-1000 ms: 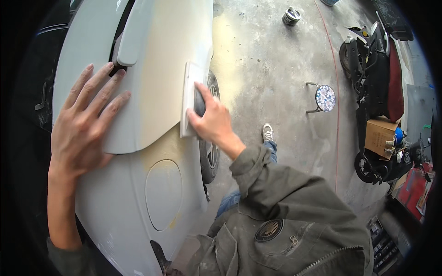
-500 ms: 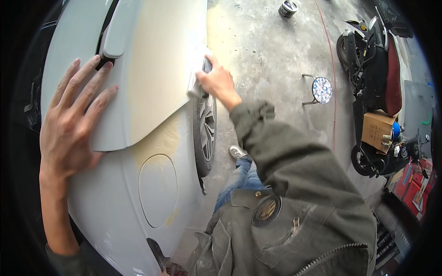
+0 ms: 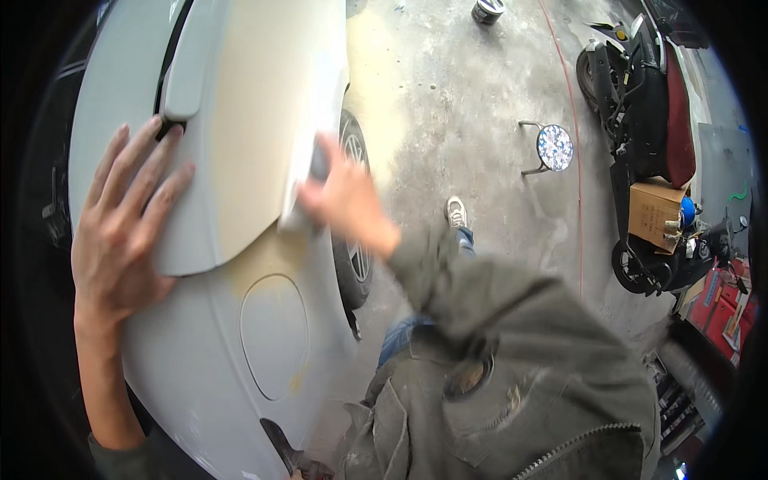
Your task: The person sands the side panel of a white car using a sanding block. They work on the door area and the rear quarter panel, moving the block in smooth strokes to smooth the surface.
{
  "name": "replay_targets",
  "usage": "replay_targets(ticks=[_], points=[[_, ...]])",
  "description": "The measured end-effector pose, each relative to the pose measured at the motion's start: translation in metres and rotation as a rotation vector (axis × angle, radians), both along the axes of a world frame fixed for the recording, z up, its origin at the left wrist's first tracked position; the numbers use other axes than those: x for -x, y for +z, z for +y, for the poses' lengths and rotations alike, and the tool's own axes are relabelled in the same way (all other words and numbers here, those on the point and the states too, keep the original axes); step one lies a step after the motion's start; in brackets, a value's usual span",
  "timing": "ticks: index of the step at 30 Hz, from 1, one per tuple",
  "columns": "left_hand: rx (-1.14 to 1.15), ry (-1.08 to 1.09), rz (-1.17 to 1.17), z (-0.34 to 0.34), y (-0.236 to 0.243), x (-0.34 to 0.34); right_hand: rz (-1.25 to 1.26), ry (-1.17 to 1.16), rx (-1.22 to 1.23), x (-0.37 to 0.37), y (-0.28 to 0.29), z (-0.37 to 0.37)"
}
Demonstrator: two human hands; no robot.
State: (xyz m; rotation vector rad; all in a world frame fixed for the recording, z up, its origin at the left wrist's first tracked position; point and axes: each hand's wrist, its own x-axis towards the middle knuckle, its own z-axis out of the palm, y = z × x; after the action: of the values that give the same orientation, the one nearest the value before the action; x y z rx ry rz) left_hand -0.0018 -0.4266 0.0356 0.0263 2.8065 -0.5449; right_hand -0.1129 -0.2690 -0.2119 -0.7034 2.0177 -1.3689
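The left hand [image 3: 128, 232] lay spread on the pale car door [image 3: 248, 120], fingertips by the door handle [image 3: 184, 88]. The right hand [image 3: 352, 196] — blurred — pinched a sanding block [image 3: 301, 164] (white-edged, dark-gripped) between thumb and fingers; it sat against the door's beige-patched surface, near the wheel [image 3: 356, 268].

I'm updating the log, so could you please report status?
Left hand spread on car door. Right hand holding sanding block at door's edge. Stool off to the right.
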Motion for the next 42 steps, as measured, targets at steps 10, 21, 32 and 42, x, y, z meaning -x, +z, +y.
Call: replay_targets(ticks=[10,21,32,42], points=[[0.030,-0.009,-0.004,-0.003,-0.001,-0.005,-0.203,0.059,-0.190,0.103,-0.028,-0.053],[-0.062,-0.004,-0.041,0.001,0.015,0.001,-0.235,0.063,-0.195,0.133,-0.037,-0.089],[-0.042,0.025,-0.160,0.000,0.024,-0.006,-0.080,0.191,0.002,0.074,0.006,-0.074],[0.008,0.002,-0.253,-0.009,0.026,-0.016,-0.244,0.243,-0.094,0.122,-0.022,-0.097]])
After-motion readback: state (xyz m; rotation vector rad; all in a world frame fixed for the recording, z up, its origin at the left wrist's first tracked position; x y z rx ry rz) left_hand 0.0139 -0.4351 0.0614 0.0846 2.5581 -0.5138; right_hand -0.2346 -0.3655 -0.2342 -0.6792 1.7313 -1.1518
